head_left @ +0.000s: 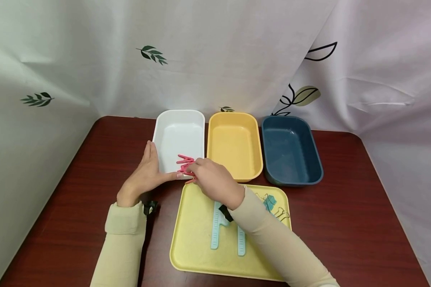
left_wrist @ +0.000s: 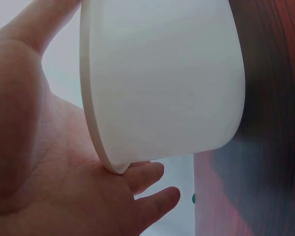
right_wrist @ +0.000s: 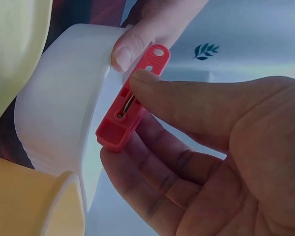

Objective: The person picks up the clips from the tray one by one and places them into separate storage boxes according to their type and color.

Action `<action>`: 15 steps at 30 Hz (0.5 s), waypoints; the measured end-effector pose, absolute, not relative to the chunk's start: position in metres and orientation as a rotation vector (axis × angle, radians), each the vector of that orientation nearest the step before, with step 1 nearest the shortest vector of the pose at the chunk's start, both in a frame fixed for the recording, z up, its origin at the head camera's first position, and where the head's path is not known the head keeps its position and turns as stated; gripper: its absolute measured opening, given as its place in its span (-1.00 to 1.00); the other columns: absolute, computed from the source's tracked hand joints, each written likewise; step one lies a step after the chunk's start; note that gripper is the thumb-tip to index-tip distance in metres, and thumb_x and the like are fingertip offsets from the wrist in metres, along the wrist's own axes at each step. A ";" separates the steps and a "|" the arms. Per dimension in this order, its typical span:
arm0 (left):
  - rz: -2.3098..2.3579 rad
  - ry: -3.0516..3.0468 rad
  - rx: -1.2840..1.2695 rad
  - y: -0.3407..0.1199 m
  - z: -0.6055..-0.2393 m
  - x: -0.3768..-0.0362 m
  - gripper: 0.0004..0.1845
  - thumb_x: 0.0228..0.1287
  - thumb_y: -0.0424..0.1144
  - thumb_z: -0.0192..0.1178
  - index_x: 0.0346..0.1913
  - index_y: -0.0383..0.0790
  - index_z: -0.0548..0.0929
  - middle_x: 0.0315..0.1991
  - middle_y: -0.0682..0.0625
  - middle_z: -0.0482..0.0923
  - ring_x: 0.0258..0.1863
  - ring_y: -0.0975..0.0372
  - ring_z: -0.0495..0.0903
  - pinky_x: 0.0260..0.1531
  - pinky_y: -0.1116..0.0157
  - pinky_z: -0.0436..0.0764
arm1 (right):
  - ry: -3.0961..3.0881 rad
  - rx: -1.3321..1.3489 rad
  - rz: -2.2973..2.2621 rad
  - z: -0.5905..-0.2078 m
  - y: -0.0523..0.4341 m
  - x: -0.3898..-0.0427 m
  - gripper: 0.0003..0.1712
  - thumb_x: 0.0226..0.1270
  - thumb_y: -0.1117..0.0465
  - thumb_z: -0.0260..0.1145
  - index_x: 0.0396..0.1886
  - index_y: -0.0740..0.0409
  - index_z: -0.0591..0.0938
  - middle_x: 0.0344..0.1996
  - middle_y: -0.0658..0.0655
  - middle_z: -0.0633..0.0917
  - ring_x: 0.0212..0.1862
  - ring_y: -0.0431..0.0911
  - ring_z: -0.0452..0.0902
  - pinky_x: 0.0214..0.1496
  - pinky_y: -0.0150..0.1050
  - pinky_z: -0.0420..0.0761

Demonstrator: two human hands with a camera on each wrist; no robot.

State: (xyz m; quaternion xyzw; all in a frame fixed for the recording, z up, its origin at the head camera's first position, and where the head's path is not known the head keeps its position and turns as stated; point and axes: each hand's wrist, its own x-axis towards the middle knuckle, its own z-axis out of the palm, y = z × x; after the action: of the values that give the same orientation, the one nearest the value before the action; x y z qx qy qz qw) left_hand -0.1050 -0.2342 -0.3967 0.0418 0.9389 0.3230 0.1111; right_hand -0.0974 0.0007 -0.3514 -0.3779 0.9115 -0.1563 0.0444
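Head view shows two hands at the white box (head_left: 177,137), which sits on a dark red table (head_left: 348,199). The right hand (head_left: 217,179) pinches a red peg (right_wrist: 122,118) between its thumb and fingers. More red shows there, up by the box's near edge, but it looks small and mixed up, so I can't tell how many pegs there are or if any lie inside the box. The left hand (head_left: 143,177) grips nothing tight. It is spread around the near left corner of the white box, with straight fingers on the side and the thumb along the near rim. The thumb tip is close to the red peg.

Next to the white box is a yellow box (head_left: 233,147), and then a dark blue box (head_left: 289,155). Nearer is a yellow tray (head_left: 192,235), partly under the right sleeve (head_left: 269,227). Two long pale blue clips (head_left: 215,235) lie on it, with a teal clip (head_left: 269,202) and bent wires (head_left: 281,213) near its far right corner.
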 end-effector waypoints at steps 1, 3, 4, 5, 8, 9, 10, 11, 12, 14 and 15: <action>0.948 2.757 0.123 -0.234 -0.397 -0.105 0.50 0.09 0.31 0.40 0.51 -0.47 -0.52 0.55 -0.37 -0.61 0.56 -0.18 -0.42 0.43 -0.17 0.11 | 2.787 -1.152 -0.482 -0.351 0.000 -0.098 -0.71 0.37 0.22 0.40 0.06 0.08 0.73 -0.10 0.06 0.68 -0.08 -0.09 0.59 -0.09 -0.24 0.66; 0.946 2.757 0.122 -0.234 -0.396 -0.105 0.50 0.08 0.32 0.40 0.51 -0.47 -0.53 0.55 -0.36 -0.62 0.56 -0.17 -0.43 0.43 -0.17 0.10 | 2.789 -1.146 -0.495 -0.351 -0.001 -0.100 -0.73 0.39 0.21 0.39 0.05 0.10 0.73 -0.13 0.06 0.67 -0.11 -0.09 0.60 -0.11 -0.23 0.66; 0.944 2.757 0.122 -0.234 -0.396 -0.105 0.50 0.08 0.32 0.40 0.51 -0.47 -0.53 0.55 -0.36 -0.62 0.56 -0.17 -0.44 0.43 -0.17 0.10 | 2.791 -1.140 -0.500 -0.351 -0.002 -0.101 -0.73 0.40 0.20 0.38 0.05 0.11 0.73 -0.14 0.06 0.67 -0.12 -0.08 0.60 -0.12 -0.22 0.65; 0.942 2.758 0.122 -0.234 -0.396 -0.105 0.50 0.09 0.32 0.39 0.51 -0.47 -0.53 0.55 -0.36 -0.62 0.56 -0.17 -0.44 0.43 -0.17 0.10 | 2.791 -1.135 -0.507 -0.350 -0.002 -0.102 -0.73 0.41 0.20 0.37 0.05 0.11 0.72 -0.15 0.06 0.66 -0.13 -0.08 0.60 -0.13 -0.22 0.65; 0.942 2.759 0.121 -0.234 -0.396 -0.105 0.49 0.09 0.31 0.40 0.51 -0.47 -0.52 0.55 -0.36 -0.62 0.56 -0.17 -0.45 0.43 -0.17 0.10 | 2.793 -1.117 -0.523 -0.349 -0.004 -0.105 -0.74 0.42 0.21 0.35 0.06 0.12 0.72 -0.18 0.07 0.65 -0.17 -0.08 0.59 -0.17 -0.24 0.64; 0.940 2.759 0.122 -0.234 -0.396 -0.105 0.49 0.09 0.30 0.40 0.51 -0.48 -0.52 0.55 -0.37 -0.62 0.56 -0.17 -0.45 0.43 -0.17 0.10 | 2.795 -1.112 -0.528 -0.349 -0.005 -0.107 -0.73 0.42 0.22 0.35 0.06 0.12 0.72 -0.19 0.07 0.65 -0.18 -0.09 0.59 -0.18 -0.25 0.63; 0.936 2.761 0.123 -0.234 -0.397 -0.105 0.48 0.10 0.29 0.40 0.50 -0.49 -0.51 0.55 -0.37 -0.62 0.56 -0.17 -0.45 0.43 -0.17 0.09 | 2.795 -1.108 -0.532 -0.349 -0.006 -0.108 -0.73 0.41 0.23 0.35 0.07 0.13 0.72 -0.20 0.07 0.65 -0.19 -0.09 0.58 -0.20 -0.26 0.62; 0.935 2.763 0.124 -0.233 -0.397 -0.105 0.47 0.12 0.27 0.40 0.50 -0.49 -0.51 0.55 -0.38 -0.61 0.56 -0.17 -0.45 0.43 -0.17 0.09 | 2.796 -1.105 -0.537 -0.348 -0.006 -0.109 -0.72 0.41 0.24 0.36 0.07 0.13 0.72 -0.21 0.07 0.65 -0.20 -0.09 0.58 -0.21 -0.27 0.61; 0.934 2.763 0.124 -0.233 -0.397 -0.106 0.46 0.12 0.26 0.40 0.50 -0.50 -0.51 0.55 -0.38 -0.61 0.56 -0.17 -0.45 0.43 -0.17 0.09 | 2.797 -1.102 -0.537 -0.348 -0.006 -0.110 -0.72 0.40 0.24 0.37 0.07 0.14 0.72 -0.22 0.07 0.65 -0.21 -0.09 0.57 -0.21 -0.27 0.61; 0.933 2.762 0.123 -0.233 -0.397 -0.106 0.45 0.14 0.24 0.40 0.50 -0.50 -0.51 0.55 -0.38 -0.61 0.56 -0.17 -0.46 0.43 -0.17 0.08 | 2.798 -1.093 -0.537 -0.348 -0.007 -0.112 -0.71 0.39 0.25 0.38 0.07 0.16 0.72 -0.23 0.07 0.65 -0.22 -0.09 0.56 -0.21 -0.28 0.60; 0.933 2.760 0.118 -0.233 -0.397 -0.106 0.45 0.14 0.24 0.39 0.50 -0.50 -0.51 0.55 -0.38 -0.62 0.56 -0.16 -0.46 0.43 -0.17 0.08 | 2.799 -1.093 -0.532 -0.347 -0.007 -0.113 -0.71 0.38 0.25 0.38 0.07 0.17 0.72 -0.22 0.07 0.65 -0.22 -0.09 0.56 -0.20 -0.28 0.60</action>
State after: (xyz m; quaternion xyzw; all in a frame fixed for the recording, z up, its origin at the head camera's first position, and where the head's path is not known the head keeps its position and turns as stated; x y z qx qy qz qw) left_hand -0.1055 -0.2332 -0.3966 0.0402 0.9406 0.3179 0.1126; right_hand -0.1133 -0.0073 -0.3474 -0.3577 0.9164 -0.1741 0.0449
